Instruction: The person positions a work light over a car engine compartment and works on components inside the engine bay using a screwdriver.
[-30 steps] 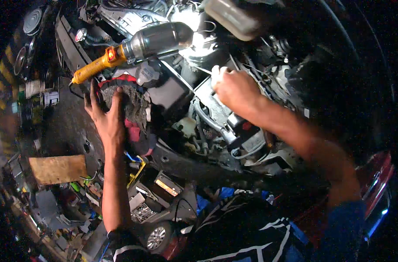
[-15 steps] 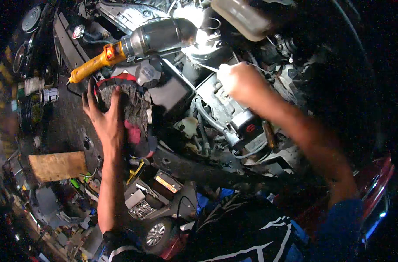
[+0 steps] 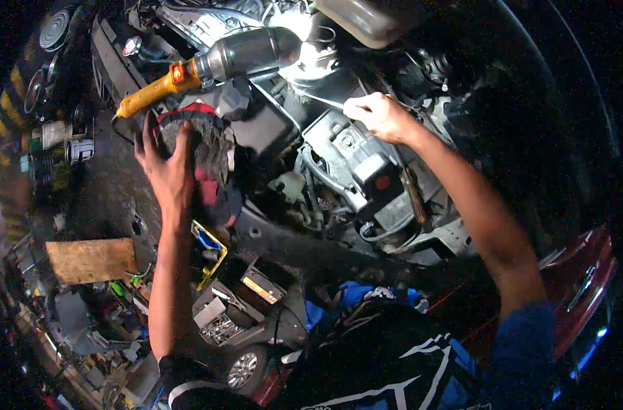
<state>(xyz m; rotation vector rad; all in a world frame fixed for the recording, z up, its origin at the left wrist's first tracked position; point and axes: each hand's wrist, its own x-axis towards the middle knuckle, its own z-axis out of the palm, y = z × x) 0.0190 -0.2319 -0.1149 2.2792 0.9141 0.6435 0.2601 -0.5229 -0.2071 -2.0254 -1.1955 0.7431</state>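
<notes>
I lean over an open car engine bay [image 3: 352, 171]. My left hand [image 3: 164, 164] lies flat, fingers spread, on a dark and red rag [image 3: 205, 147] at the bay's left edge. My right hand [image 3: 380, 116] is closed around the handle of a thin metal tool [image 3: 321, 100] whose shaft points left toward the brightly lit part of the engine. A work lamp with a yellow handle [image 3: 215, 65] rests above my left hand and shines to the right.
A wooden board [image 3: 89, 260] lies on the floor at left among scattered parts and cans [image 3: 65, 140]. An open toolbox with small parts [image 3: 233, 307] sits below the bumper. The red car body [image 3: 585, 287] curves along the right.
My right hand has moved up and farther into the engine bay with the thin tool. My left hand has stayed on the rag.
</notes>
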